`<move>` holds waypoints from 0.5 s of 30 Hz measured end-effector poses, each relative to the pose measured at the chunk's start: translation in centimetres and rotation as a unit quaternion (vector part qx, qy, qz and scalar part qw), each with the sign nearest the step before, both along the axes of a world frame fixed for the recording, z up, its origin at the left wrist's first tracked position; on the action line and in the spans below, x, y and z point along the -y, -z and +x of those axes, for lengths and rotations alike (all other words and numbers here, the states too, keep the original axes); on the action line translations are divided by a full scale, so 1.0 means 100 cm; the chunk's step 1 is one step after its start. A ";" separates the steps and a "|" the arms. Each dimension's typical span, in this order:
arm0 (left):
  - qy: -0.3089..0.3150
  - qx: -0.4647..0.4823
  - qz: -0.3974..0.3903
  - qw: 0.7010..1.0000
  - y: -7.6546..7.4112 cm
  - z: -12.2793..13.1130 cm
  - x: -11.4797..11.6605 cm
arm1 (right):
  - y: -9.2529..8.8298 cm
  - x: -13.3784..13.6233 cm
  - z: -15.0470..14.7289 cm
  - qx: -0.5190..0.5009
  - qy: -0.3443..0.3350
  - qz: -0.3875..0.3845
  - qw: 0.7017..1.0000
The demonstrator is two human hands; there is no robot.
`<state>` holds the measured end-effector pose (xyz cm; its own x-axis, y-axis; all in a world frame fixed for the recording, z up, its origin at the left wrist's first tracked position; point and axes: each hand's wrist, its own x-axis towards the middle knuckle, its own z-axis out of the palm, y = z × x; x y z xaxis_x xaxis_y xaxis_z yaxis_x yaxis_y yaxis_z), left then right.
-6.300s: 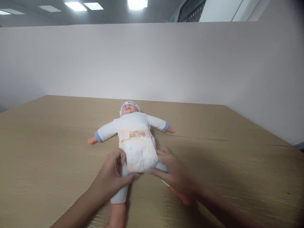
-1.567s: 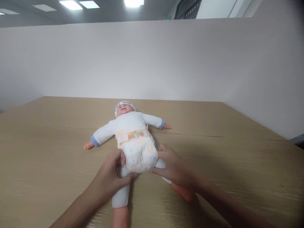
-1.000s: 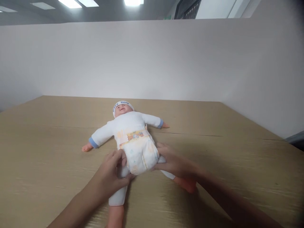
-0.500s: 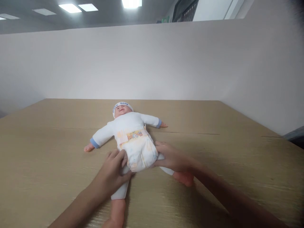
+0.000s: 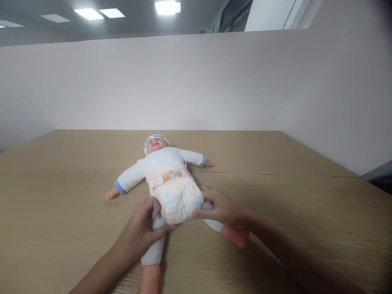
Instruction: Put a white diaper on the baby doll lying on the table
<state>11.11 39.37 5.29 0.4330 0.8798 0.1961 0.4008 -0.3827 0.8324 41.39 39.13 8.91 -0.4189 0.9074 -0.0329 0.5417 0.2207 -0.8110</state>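
A baby doll (image 5: 163, 160) in a white suit with blue cuffs and a lettered white cap lies on its back, arms and legs spread. Around its hips is a white diaper (image 5: 180, 198) with an orange printed band across the waist. My left hand (image 5: 147, 224) is curved round the top of the doll's leg at the left, its thumb by the diaper's lower edge. At the other leg opening, my right hand (image 5: 216, 206) has its fingers round the thigh, the thumb against the diaper's edge. Parts of both thighs are hidden by my hands.
The doll rests on a wide tan tabletop (image 5: 76, 204) with thin seams across it. A pale partition wall (image 5: 168, 81) stands behind the table and along its right side. A dark object (image 5: 379, 176) shows beyond the right edge.
Both hands stay at the leg openings. My right thumb has shifted slightly left along the diaper's edge, and my left fingers have drawn slightly away from the diaper. The view has tilted slightly.
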 end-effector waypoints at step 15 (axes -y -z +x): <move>-0.071 0.104 -0.153 0.980 0.003 0.009 0.011 | -0.002 -0.001 -0.006 -0.072 -0.013 -0.047 0.996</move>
